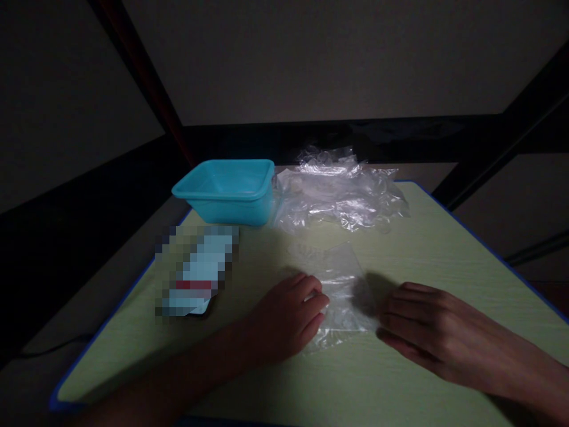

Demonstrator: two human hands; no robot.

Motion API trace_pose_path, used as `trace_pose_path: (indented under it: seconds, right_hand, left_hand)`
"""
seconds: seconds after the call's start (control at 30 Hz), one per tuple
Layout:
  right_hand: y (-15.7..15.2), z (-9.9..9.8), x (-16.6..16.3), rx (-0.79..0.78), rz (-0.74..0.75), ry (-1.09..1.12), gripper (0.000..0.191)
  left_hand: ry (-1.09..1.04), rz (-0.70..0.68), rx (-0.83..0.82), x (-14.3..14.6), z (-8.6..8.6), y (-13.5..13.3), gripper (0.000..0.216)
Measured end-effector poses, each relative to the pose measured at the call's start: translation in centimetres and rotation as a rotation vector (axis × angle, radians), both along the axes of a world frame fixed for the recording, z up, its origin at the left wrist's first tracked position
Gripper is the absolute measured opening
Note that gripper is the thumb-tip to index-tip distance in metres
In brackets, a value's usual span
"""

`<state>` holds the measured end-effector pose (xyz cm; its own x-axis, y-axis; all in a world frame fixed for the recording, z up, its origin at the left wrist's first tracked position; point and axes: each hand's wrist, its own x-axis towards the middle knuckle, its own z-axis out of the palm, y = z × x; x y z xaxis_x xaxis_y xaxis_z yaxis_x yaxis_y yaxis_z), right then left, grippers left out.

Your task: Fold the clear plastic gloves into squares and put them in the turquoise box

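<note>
A clear plastic sheet (340, 284) lies flat on the pale green table (427, 249) between my hands. My left hand (287, 317) rests on its left edge, fingers curled and pressed down on the film. My right hand (427, 332) lies at the sheet's right edge, fingers stretched out flat and together, fingertips touching the plastic. Neither hand lifts anything.
A turquoise plastic tub (229, 190) stands at the table's far left. Beside it is a crumpled heap of clear plastic (340, 193). A blurred-out flat object (195, 270) lies left of my left hand. The table has a blue rim, with dark frame bars behind.
</note>
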<state>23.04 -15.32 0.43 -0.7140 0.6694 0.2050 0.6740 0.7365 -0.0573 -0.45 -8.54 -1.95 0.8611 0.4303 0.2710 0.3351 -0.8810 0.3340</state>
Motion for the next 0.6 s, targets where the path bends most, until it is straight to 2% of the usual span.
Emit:
trace_pose_path:
  seconds: [0.6]
  right_hand:
    - [-0.37, -0.22, -0.72, 0.061, 0.023, -0.08, 0.025]
  left_hand:
    - [0.041, 0.001, -0.055, 0.32, 0.22, 0.22, 0.016]
